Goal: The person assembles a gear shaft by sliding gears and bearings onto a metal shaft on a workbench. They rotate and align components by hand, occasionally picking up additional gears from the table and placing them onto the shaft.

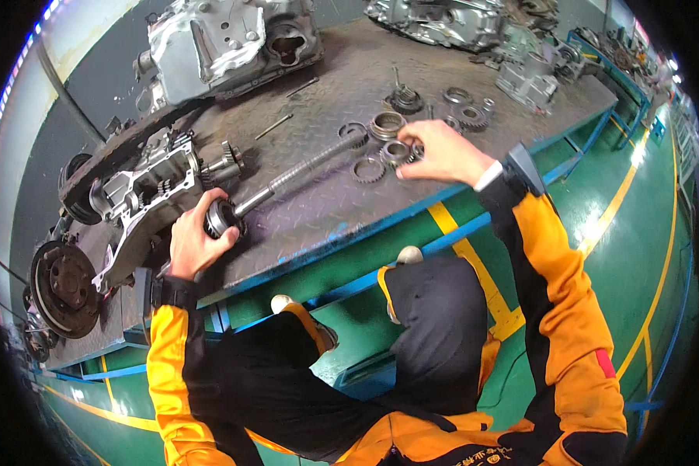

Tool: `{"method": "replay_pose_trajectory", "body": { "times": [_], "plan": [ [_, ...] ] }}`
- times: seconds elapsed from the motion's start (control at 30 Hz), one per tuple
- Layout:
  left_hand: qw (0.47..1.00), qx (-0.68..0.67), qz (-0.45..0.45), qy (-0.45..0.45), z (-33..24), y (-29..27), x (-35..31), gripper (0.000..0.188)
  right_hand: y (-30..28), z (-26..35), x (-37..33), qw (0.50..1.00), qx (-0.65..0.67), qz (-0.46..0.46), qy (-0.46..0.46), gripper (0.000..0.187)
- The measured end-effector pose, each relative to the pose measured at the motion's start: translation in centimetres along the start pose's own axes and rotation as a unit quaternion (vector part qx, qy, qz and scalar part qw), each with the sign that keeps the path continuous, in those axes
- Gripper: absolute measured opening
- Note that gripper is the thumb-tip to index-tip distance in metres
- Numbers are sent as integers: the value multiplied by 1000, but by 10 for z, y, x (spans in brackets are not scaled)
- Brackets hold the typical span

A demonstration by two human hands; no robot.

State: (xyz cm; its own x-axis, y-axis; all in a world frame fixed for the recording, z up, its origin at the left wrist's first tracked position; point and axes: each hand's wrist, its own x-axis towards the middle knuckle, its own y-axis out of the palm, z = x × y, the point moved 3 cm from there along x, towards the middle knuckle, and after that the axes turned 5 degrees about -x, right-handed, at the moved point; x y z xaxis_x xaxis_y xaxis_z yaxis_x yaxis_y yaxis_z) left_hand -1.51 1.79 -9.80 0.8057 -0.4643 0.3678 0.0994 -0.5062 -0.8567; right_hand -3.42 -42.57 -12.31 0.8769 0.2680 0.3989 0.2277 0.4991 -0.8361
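Observation:
A long steel transmission shaft (301,173) lies slantwise over the metal bench top. Its near end carries a dark gear (224,217), and my left hand (196,239) is wrapped round that end. At the shaft's far end sits a cluster of loose gears and rings. My right hand (445,154) curls its thumb and fingers round a small gear (397,151) there; its fingertips are partly hidden. Beside it a toothed ring (368,170) lies flat, and a larger bearing-like ring (387,125) is just behind.
An opened gearbox housing (151,186) stands left of my left hand, by a round brake drum (64,289). A large silver casing (229,46) fills the back left. Further gears (472,117) and a small casing (528,80) lie back right. The bench's blue edge (342,242) runs before my knees.

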Motion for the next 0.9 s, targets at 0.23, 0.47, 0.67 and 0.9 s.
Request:
{"method": "replay_pose_trajectory", "body": {
  "times": [0.23, 0.47, 0.67, 0.9],
  "plan": [
    [999, -41, 32, 8, 3, -4, 7, 68, 18, -8, 1, 997, -47, -54, -31, 57],
    [995, -79, 53, 0, 15, 1, 10, 74, 5, 13, 30, 993, -84, -85, -19, 45],
    [992, -102, 67, -26, 16, -1, 13, 74, -24, 54, 77, 975, -166, 95, -109, 57],
    [993, -102, 50, -17, 18, -2, 12, 74, -1, 82, 104, 967, -110, 162, -163, 54]
  ]
}}
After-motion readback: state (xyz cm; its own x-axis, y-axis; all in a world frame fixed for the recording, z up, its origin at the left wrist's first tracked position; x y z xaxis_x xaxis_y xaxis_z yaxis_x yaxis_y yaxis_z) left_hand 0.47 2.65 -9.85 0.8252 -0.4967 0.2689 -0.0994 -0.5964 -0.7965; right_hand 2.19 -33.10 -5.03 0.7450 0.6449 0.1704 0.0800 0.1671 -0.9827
